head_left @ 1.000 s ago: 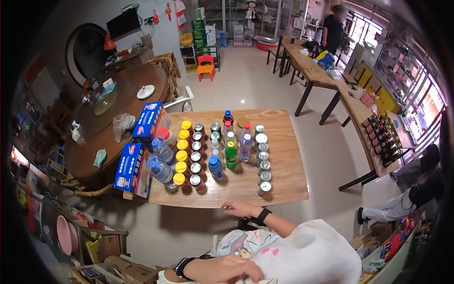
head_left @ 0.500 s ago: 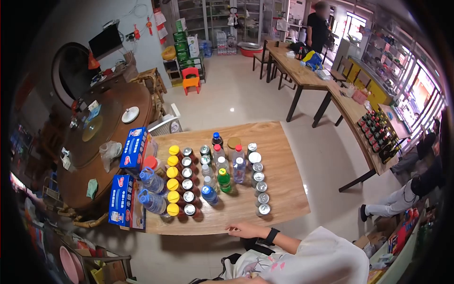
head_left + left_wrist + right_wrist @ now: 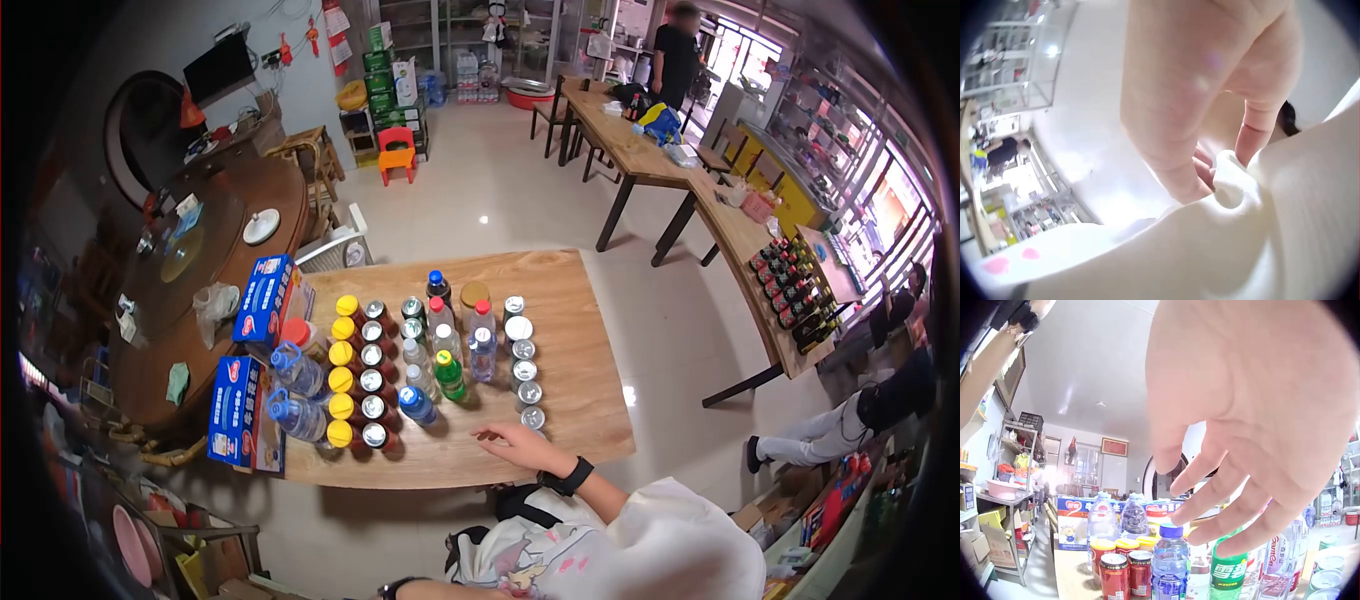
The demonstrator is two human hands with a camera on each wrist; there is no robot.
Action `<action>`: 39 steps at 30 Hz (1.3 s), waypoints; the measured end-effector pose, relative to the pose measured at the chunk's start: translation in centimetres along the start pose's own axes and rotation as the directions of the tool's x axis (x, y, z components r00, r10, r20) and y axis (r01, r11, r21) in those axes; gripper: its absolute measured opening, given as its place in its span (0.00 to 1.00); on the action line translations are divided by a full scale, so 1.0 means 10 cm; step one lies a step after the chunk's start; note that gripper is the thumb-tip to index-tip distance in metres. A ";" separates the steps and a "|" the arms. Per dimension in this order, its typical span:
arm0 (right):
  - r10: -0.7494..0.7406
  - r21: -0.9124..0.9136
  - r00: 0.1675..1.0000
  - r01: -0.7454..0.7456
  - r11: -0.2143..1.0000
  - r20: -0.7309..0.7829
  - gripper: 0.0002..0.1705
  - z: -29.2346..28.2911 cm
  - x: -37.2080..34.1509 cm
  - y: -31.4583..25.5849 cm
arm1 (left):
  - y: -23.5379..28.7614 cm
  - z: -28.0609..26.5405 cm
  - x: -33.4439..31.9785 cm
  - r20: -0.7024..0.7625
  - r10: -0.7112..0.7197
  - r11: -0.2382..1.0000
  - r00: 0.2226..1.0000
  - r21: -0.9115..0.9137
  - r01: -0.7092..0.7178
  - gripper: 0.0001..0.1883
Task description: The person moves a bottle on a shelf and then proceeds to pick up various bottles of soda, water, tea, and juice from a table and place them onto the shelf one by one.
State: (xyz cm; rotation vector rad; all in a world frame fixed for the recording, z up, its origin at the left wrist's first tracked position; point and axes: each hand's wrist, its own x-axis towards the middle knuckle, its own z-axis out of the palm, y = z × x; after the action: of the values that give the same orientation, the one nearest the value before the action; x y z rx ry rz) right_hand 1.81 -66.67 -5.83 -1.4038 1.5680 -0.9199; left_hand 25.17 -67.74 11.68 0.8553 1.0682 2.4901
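My right hand (image 3: 515, 443) reaches over the table's near edge, fingers extended and relaxed, with nothing held. Closest to it stand a blue-capped bottle (image 3: 418, 408), a green soda bottle (image 3: 450, 380) and the near end of a column of silver-topped cans (image 3: 524, 371). In the right wrist view, the spread fingers hang above the blue-capped bottle (image 3: 1171, 565) and the green bottle (image 3: 1227, 569). My left hand (image 3: 1210, 87) pinches a fold of the white shirt (image 3: 1229, 190) between thumb and fingers; most of this hand falls below the head view.
Yellow-capped containers (image 3: 340, 380) and red cans (image 3: 372, 381) stand in columns. Left of them are large water bottles (image 3: 297, 415) and blue cartons (image 3: 238, 410). Bottles in a rack (image 3: 790, 290) stand on a table at right. One person (image 3: 675, 60) stands at the back.
My right hand has moved forward from the table's near edge to over the tabletop, close to the bottles. My left hand has dropped mostly out of the head view, which has shifted.
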 end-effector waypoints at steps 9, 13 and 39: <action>-0.085 -0.062 0.992 0.080 0.995 -0.095 0.18 -0.21 0.04 0.03 | 0.09 0.20 0.66 -0.166 0.117 0.834 0.979 0.551 -0.007 0.14; -0.076 -0.129 0.985 0.055 0.990 -0.158 0.20 -0.32 0.14 0.11 | 0.13 0.13 0.79 -0.147 0.152 0.711 0.977 0.704 -0.005 0.06; -0.155 -0.293 0.939 0.061 0.954 -0.307 0.35 -0.63 1.08 0.83 | -1.55 -2.10 -0.46 -0.957 0.286 0.937 -0.050 0.268 0.222 0.10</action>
State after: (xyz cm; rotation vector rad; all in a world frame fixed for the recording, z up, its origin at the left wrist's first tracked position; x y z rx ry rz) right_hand -7.67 -76.47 -11.99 -1.6097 1.9463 -1.0728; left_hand 16.13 -71.09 -13.06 -1.4749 1.8746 2.7380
